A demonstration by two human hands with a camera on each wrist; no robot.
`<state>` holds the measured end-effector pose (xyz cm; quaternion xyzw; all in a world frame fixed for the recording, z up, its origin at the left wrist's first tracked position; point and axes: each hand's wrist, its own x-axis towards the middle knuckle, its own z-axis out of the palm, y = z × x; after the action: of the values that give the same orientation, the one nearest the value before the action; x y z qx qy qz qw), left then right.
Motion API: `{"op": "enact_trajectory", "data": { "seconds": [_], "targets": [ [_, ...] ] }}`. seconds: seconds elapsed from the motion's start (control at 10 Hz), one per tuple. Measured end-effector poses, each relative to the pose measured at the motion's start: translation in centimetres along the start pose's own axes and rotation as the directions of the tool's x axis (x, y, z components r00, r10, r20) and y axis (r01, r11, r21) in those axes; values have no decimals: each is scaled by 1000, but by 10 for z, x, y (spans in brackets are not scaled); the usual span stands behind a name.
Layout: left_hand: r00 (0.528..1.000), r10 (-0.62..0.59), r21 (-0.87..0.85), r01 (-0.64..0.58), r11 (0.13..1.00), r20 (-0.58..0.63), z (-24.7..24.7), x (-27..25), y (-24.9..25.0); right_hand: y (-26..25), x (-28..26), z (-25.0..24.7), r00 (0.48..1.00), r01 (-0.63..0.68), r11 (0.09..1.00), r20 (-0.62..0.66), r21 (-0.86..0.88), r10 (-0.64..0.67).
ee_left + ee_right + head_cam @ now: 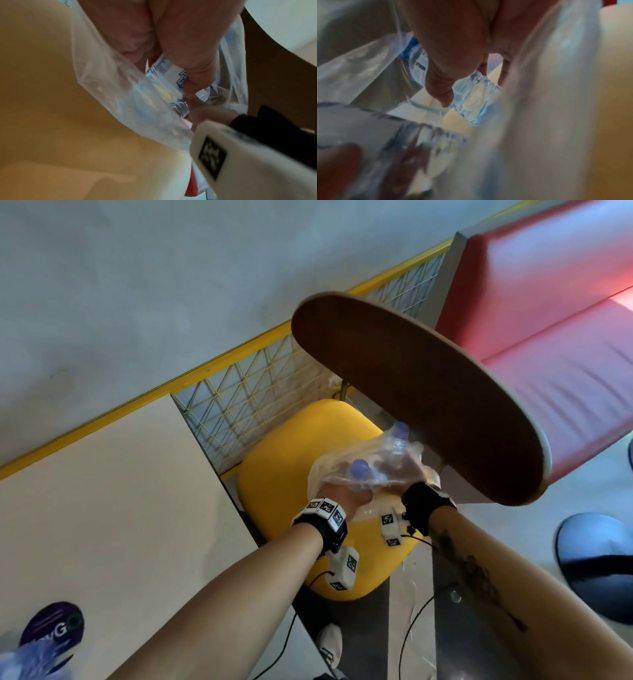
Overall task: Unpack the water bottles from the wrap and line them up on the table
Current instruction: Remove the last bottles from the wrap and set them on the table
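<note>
At the frame's centre, the left hand (pixel 346 495) and right hand (pixel 423 497) both grip the wrapped water bottles (pixel 370 465) over the yellow chair (pixel 274 474), below the dark round surface (pixel 411 405).

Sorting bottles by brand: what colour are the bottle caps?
Blue, slightly purplish. The bottle caps show best in the head view, through the clear wrap.

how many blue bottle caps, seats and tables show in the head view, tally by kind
blue bottle caps: 2, both under the clear wrap
seats: 2, the yellow chair and the red bench
tables: 1, the round brown table
total: 5
</note>
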<state>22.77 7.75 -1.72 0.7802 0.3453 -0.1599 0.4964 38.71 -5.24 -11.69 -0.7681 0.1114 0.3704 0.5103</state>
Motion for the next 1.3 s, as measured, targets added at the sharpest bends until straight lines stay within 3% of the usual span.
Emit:
{"op": "enact_trajectory", "data": {
  "seconds": [0.1, 0.2, 0.3, 0.4, 0.6, 0.7, 0.8, 1.0, 1.1, 1.2, 1.3],
  "targets": [
    [999, 50, 49, -50, 998, 11, -6, -9, 1, -25, -79, 3, 994, 96, 957, -30, -272, -108],
    [997, 76, -6, -76, 997, 12, -14, -18, 1, -12, -88, 3, 992, 128, 946, 31, -296, -124],
    [996, 62, -37, -60, 998, 68, -16, -33, 1, -5, -101, -4, 986, -15, 987, 159, -158, 41],
    [994, 68, -71, -62, 996, 85, -13, -44, -4, -4, -129, -15, 962, -161, 977, 199, -137, 186],
    [986, 14, -32, -8, 999, 167, -24, -98, -16, 17, -183, -28, 964, -167, 976, 183, -138, 191],
    [991, 54, 13, -56, 998, 126, -34, -123, -45, 43, -212, -24, 944, -220, 969, 225, -110, 240],
    [983, 135, -78, -125, 989, 128, -53, -153, -80, 76, -236, -13, 901, -232, 966, 348, -115, 258],
    [990, 141, -134, -137, 981, 19, -95, -216, -155, 108, -296, 50, 883, 107, 941, 466, -322, 59],
    [984, 180, -263, -173, 949, 5, -121, -248, -180, 112, -308, 92, 850, 296, 874, 523, -385, -57],
    [972, 236, -306, -226, 925, -4, -150, -280, -203, 105, -322, 136, 793, 470, 751, 596, -463, -129],
    [968, 240, -237, -250, 939, -72, -186, -309, -236, 103, -341, 183, 736, 549, 682, 666, -484, -120]
  ]
}}
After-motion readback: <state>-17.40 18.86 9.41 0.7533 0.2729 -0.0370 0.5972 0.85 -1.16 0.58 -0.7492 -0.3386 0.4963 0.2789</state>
